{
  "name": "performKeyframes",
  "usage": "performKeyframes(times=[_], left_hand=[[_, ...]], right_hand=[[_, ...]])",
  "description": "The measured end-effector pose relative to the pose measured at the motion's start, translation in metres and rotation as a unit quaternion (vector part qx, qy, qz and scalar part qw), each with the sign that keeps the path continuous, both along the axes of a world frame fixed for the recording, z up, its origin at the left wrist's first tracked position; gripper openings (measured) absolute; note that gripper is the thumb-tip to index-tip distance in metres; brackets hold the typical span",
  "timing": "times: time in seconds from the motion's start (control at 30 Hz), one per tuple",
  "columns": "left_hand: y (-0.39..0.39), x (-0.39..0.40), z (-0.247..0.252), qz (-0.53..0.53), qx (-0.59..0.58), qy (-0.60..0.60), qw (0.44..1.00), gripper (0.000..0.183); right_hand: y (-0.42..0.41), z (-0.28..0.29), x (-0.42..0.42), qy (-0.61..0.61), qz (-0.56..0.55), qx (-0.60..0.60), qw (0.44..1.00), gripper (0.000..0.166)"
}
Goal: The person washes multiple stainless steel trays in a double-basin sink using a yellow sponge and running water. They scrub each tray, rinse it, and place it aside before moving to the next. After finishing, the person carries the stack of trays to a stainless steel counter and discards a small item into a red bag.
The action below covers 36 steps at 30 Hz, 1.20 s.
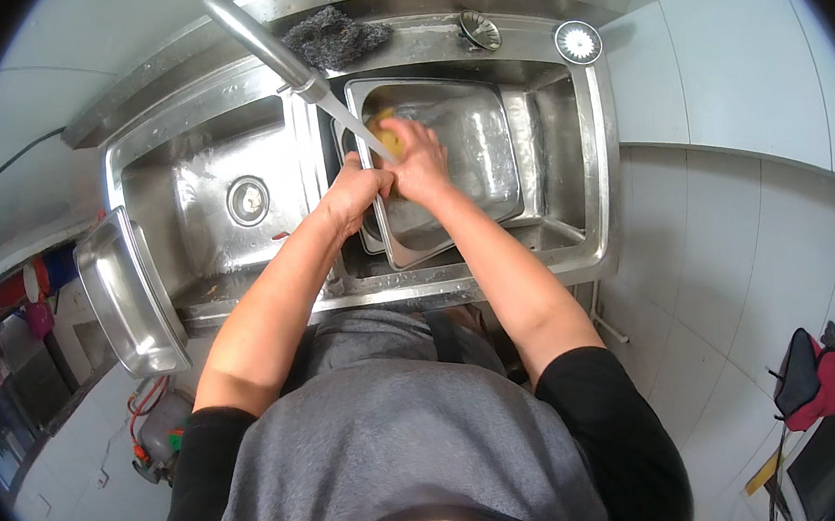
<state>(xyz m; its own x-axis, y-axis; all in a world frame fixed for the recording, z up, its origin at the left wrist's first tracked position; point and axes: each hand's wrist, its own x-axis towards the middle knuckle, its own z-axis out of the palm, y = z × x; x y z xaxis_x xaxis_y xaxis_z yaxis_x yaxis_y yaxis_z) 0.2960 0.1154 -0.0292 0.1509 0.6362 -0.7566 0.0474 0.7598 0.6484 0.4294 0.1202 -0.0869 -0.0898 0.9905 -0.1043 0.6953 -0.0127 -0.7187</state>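
Observation:
My left hand point(354, 191) grips the left rim of a rectangular stainless steel pan point(470, 180), tilted in the right sink basin. My right hand point(419, 158) is inside that pan, its fingers around a soft yellow thing point(391, 141), apparently a sponge, partly hidden by the hand. From the metal faucet point(268, 41) a stream of water point(356, 127) falls onto the area between my hands. The rim of a second steel pan point(372, 244) shows beneath the first, on its left side.
Left of my hands is another basin point(227, 158) with a drain point(248, 201). A steel pan point(115, 289) leans over its outer edge. Dark scouring mesh point(335, 36) and two drain strainers point(480, 30) lie on the back ledge. A gas cylinder point(166, 428) stands at lower left.

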Motion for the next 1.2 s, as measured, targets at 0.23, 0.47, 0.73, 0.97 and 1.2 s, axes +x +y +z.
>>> performKeyframes(times=[0.23, 0.47, 0.73, 0.97, 1.2], left_hand=[[-0.013, 0.007, -0.003, 0.014, -0.018, 0.03, 0.999, 0.093], [-0.019, 0.006, -0.015, -0.073, 0.141, 0.016, 0.987, 0.089], [-0.016, 0.005, 0.027, -0.021, 0.106, 0.059, 0.992, 0.093], [-0.027, 0.017, 0.038, -0.001, 0.127, 0.041, 0.991, 0.09], [-0.022, 0.01, -0.005, 0.049, 0.1, 0.022, 0.993, 0.074]], right_hand=[[-0.016, -0.062, 0.059, 0.109, -0.073, -0.125, 0.983, 0.057], [0.002, 0.056, -0.013, 0.157, 0.038, 0.218, 0.963, 0.047], [0.053, -0.046, 0.044, 0.011, -0.202, 0.111, 0.973, 0.042], [0.005, -0.093, 0.07, -0.108, -0.297, -0.046, 0.948, 0.065], [-0.019, -0.024, -0.002, 0.071, -0.047, -0.043, 0.995, 0.049]])
